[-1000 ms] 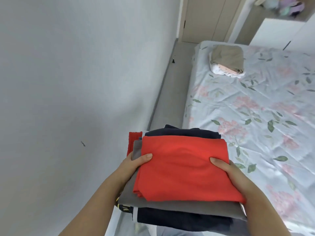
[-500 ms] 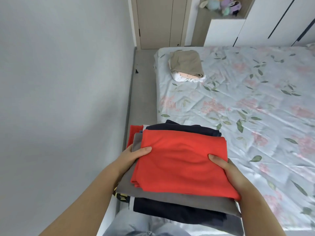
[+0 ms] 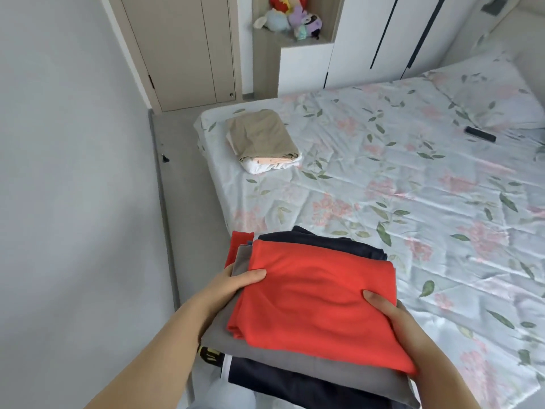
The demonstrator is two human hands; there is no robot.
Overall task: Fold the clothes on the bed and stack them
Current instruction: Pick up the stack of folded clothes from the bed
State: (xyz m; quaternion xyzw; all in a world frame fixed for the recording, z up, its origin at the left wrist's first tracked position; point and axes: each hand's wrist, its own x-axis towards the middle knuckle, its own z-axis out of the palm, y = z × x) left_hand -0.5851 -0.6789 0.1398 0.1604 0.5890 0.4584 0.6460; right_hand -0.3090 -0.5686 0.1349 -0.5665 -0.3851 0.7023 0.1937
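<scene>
I carry a stack of folded clothes [image 3: 312,302] at chest height beside the bed's near left corner: a red piece on top, a grey one under it, dark navy ones below. My left hand [image 3: 233,286] grips the stack's left side, thumb on the red top. My right hand [image 3: 392,317] grips the right side, thumb also on top. A second, smaller folded pile [image 3: 262,140], beige over peach and white, lies near the far left corner of the bed [image 3: 413,184], which has a floral sheet.
A grey wall runs along the left, with a narrow strip of floor [image 3: 188,178] between it and the bed. A closet door [image 3: 180,48] and white wardrobes [image 3: 383,33] stand behind. A dark remote [image 3: 480,134] lies by the pillow [image 3: 489,93].
The view has swung right and up, showing more of the bed, the wardrobes and the pillow. Both hands keep the same hold on the stack.
</scene>
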